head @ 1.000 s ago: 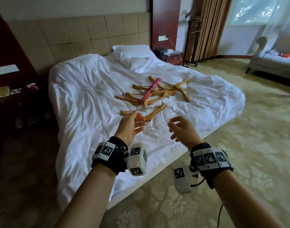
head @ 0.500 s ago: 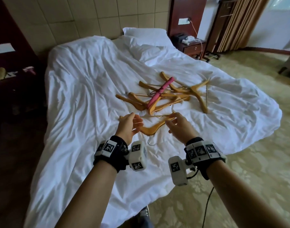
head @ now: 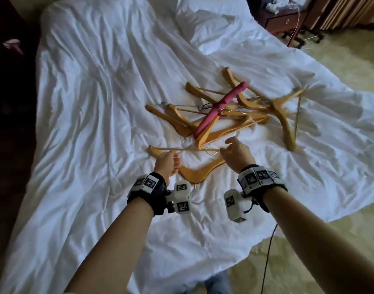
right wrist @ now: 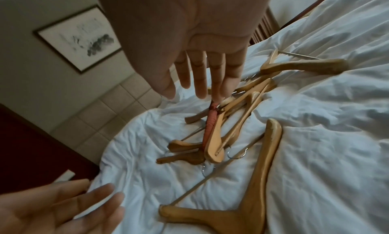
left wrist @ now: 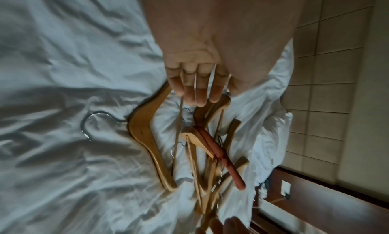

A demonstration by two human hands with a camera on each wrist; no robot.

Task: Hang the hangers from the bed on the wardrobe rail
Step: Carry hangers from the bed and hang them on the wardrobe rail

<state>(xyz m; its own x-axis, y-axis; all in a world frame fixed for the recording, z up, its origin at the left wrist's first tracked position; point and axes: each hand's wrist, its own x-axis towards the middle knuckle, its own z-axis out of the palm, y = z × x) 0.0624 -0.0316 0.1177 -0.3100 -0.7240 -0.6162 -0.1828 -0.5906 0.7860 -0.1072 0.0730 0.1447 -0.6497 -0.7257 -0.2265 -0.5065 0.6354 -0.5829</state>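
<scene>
Several wooden hangers (head: 245, 111) lie in a heap on the white bed (head: 97, 124), with a pink padded hanger (head: 220, 107) (left wrist: 219, 156) (right wrist: 209, 126) across them. The nearest wooden hanger (head: 200, 171) (left wrist: 145, 137) (right wrist: 258, 187) lies apart, its metal hook towards me. My left hand (head: 168, 164) (left wrist: 195, 87) (right wrist: 63, 204) is over that hanger's left arm, fingers straight and spread. My right hand (head: 235, 151) (right wrist: 200, 74) is over its right end, fingers extended. Neither hand holds anything. Whether the fingertips touch the wood is unclear.
A pillow (head: 203, 20) lies at the head of the bed, with a wooden nightstand (head: 285, 18) beyond it. Patterned carpet (head: 330, 251) runs along the bed's right side, where a black cable (head: 266, 251) hangs. Dark furniture stands at the left.
Both hands have moved forward and down over the nearest hanger, the right one travelling further. The view has come closer to the bed and tilted down.
</scene>
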